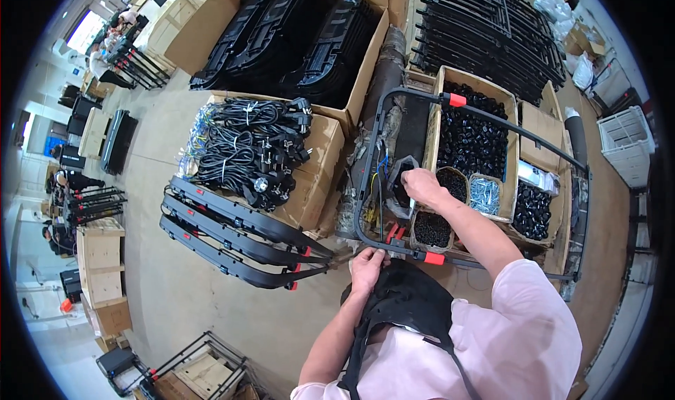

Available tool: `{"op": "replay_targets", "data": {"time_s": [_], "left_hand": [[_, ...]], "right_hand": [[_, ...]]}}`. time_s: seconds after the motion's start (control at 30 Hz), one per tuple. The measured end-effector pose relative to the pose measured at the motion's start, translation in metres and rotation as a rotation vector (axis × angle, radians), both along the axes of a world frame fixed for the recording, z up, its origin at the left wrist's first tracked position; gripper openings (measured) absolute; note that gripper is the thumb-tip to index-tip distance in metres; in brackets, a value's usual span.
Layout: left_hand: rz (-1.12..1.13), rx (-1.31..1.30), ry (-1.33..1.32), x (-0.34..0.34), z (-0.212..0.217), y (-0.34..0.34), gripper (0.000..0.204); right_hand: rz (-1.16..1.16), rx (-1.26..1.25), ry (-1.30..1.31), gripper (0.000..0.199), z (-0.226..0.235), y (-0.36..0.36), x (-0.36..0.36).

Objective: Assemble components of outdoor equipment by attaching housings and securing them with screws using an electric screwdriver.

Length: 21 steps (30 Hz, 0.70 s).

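A black tubular frame [485, 121] with red clips lies across the workbench in front of me. My right hand [424, 187] is at a small open bag or box [399, 207] inside the frame, its fingers bent together over the dark contents. What those fingers hold is hidden. At the frame's near left corner, my left hand [368, 268] has thumb and fingers pinched together close to the near rail. Anything between them is too small to make out. Red plastic pieces [397, 233] lie just beyond the left hand, inside the frame.
Right of my right hand stand a box of black caps [472, 136], silver screws [484, 195], small black screws [432, 230] and black parts [532, 211]. At left, bundled power cables [242, 147] lie on a carton above stacked black curved rails [232, 238]. Black frames [485, 27] are stacked behind.
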<state>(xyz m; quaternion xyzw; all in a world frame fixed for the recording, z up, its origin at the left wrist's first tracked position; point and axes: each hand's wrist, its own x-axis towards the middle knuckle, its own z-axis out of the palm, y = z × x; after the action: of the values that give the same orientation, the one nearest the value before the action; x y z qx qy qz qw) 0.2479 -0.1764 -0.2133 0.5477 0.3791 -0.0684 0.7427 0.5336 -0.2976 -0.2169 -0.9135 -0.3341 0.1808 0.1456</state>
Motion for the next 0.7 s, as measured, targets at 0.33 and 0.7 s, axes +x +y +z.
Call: {"op": "replay_targets", "data": {"time_s": [0.33,0.7], "left_hand": [[0.023,0.029,0.019,0.002,-0.002,-0.005,0.019],[0.076,0.019,-0.009,-0.002,-0.009,-0.009,0.02]], "right_hand": [[0.161,-0.338,-0.226,0.018,-0.1,0.024,-0.015],[0.203,-0.418,-0.071,0.023,-0.081,0.035,0.007]]}}
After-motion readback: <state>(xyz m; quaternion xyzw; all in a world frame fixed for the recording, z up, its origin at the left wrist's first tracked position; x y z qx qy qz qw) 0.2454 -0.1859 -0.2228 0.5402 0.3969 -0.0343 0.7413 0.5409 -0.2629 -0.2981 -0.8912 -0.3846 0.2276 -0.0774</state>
